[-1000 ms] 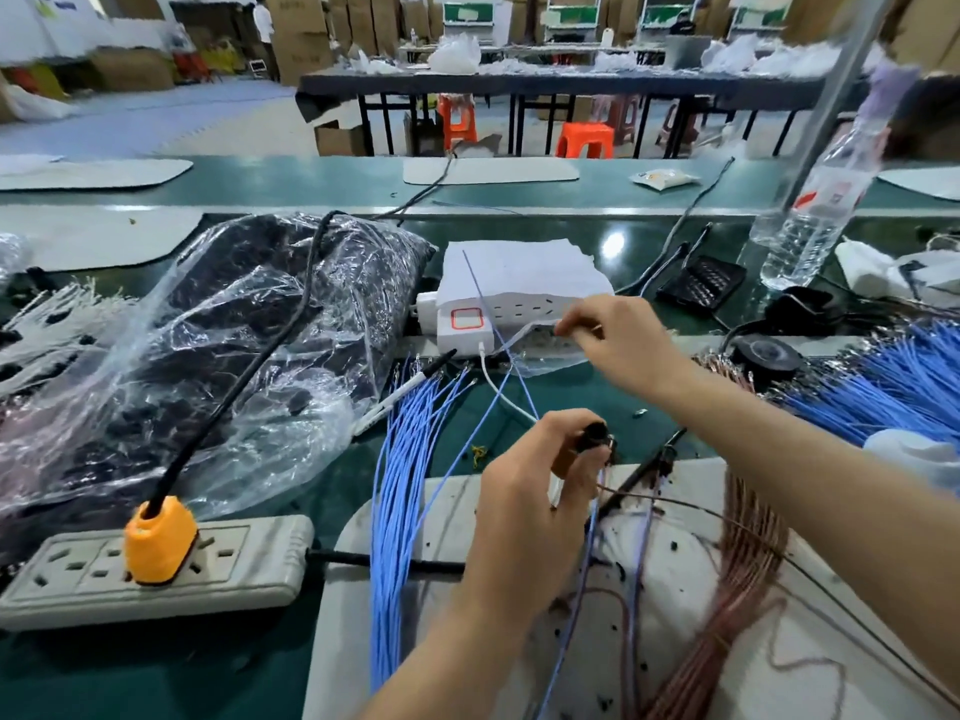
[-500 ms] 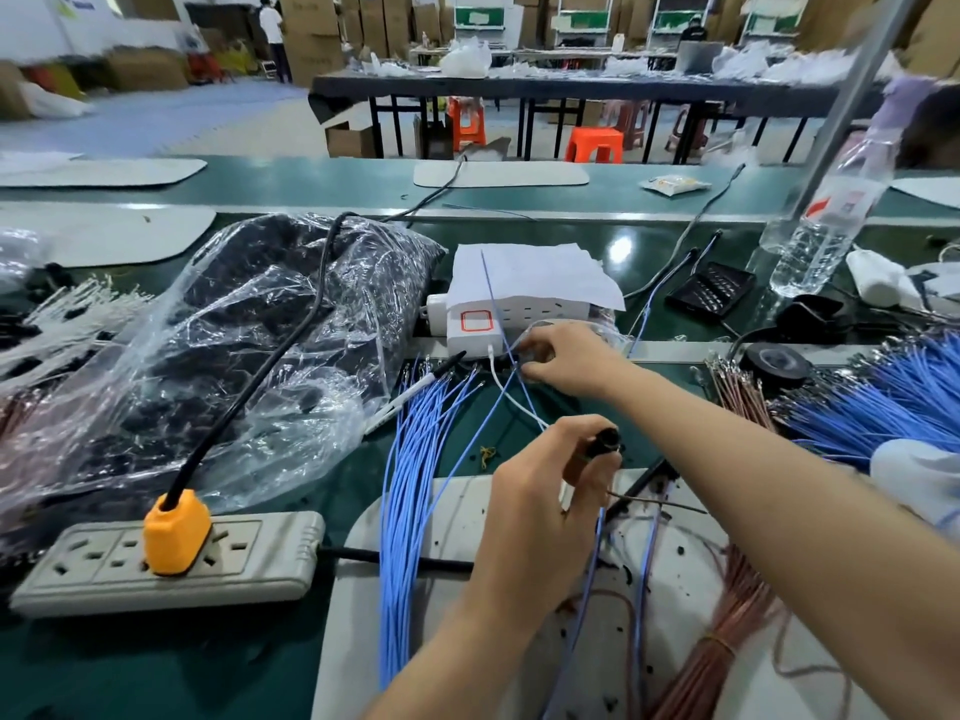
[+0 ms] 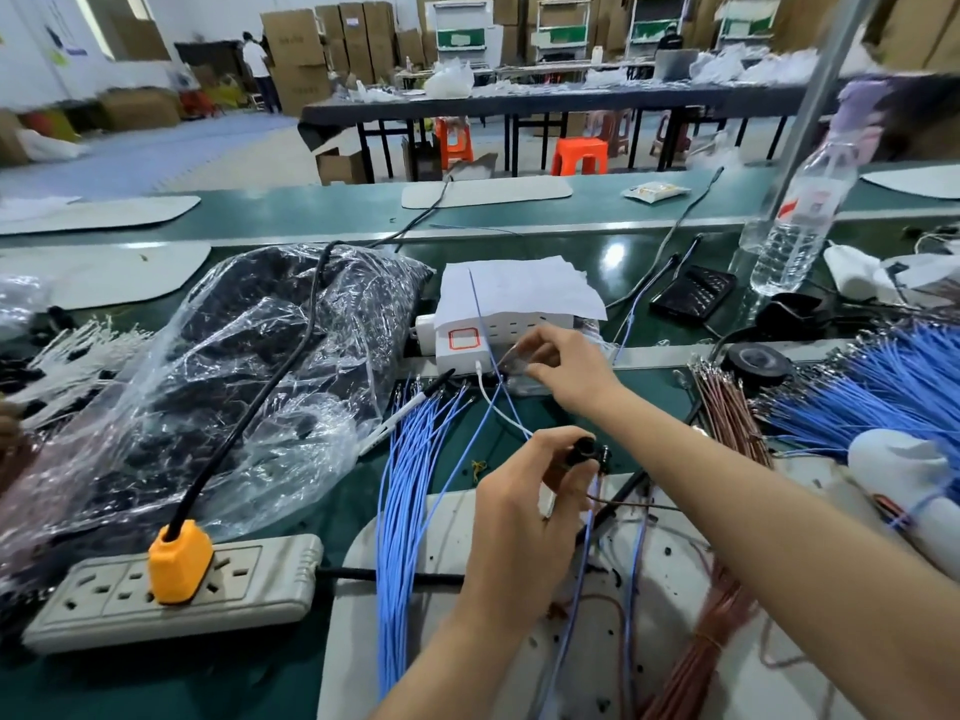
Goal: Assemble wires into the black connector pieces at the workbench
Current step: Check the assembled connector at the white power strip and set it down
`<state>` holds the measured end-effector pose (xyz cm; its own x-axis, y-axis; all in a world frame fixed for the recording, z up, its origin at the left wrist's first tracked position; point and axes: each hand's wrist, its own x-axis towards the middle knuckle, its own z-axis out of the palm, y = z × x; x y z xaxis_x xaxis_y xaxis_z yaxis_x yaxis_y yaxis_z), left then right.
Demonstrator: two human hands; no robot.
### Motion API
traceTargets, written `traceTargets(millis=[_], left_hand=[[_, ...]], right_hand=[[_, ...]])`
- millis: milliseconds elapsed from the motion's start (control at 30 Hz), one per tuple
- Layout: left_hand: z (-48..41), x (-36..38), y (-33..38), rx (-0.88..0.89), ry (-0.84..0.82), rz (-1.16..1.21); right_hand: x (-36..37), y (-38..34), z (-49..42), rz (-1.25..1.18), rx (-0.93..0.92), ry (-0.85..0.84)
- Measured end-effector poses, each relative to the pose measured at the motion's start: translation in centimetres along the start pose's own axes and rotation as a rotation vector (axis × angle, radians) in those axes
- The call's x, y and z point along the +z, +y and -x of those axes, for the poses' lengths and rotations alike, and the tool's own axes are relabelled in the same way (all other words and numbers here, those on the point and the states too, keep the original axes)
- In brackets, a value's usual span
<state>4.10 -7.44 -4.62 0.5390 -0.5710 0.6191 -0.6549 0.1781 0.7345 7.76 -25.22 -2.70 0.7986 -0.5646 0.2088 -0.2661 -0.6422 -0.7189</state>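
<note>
The person is gripping a black connector piece (image 3: 584, 452) between the thumb and curled fingers of the left hand (image 3: 519, 501). The hand is hovering just over the far edge of the white mat (image 3: 441, 563) on the green worktop (image 3: 332, 506). A thin blue wire (image 3: 581, 558) and a brown wire (image 3: 631, 505) are already trailing from the connector piece. The right hand (image 3: 569, 368) is reaching out at twelve o'clock from the left one, and its fingertips are pinching a small clear pouch (image 3: 515, 362) lying against the white power strip (image 3: 498, 324). What the pouch is holding is too small to tell. The step in hand is probably fetching the next part for the connector, so the left hand should be staying put with the connector's open face turned towards the returning right hand. It should also be leaving slack in the two seated wires rather than dragging them. A white cable (image 3: 498, 407) is crossing the gap between the hands, and the right hand is best lifting clear of it on the way back. Loose stock is lying close by: the blue wire bundle (image 3: 402, 491) at nine o'clock from the left hand and the brown wire bundle (image 3: 727, 407) at two o'clock. Taking one wire at a time by its end and feeding it straight in looks like the careful way to go.
</note>
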Motion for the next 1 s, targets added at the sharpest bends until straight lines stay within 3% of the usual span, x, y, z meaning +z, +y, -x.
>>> traceTargets(millis=[233,367,700,1000], left_hand=[[0.1,0.2,0.3,-0.041,-0.085,0.099],[0.1,0.3,0.5,-0.073,-0.104,0.165],[0.4,0.6,1.1,-0.088,-0.159,0.186],[0.2,0.5,1.1,-0.046,-0.166,0.074]], right_hand=[[-5.0,-0.4,9.2,-0.273,-0.163,0.186],[-6.4,-0.3,14.5,-0.280,-0.277,0.218],[-7.0,-0.8,16.7,-0.563,-0.201,0.261],[-7.0,-1.2,16.9,-0.498,-0.237,0.224]])
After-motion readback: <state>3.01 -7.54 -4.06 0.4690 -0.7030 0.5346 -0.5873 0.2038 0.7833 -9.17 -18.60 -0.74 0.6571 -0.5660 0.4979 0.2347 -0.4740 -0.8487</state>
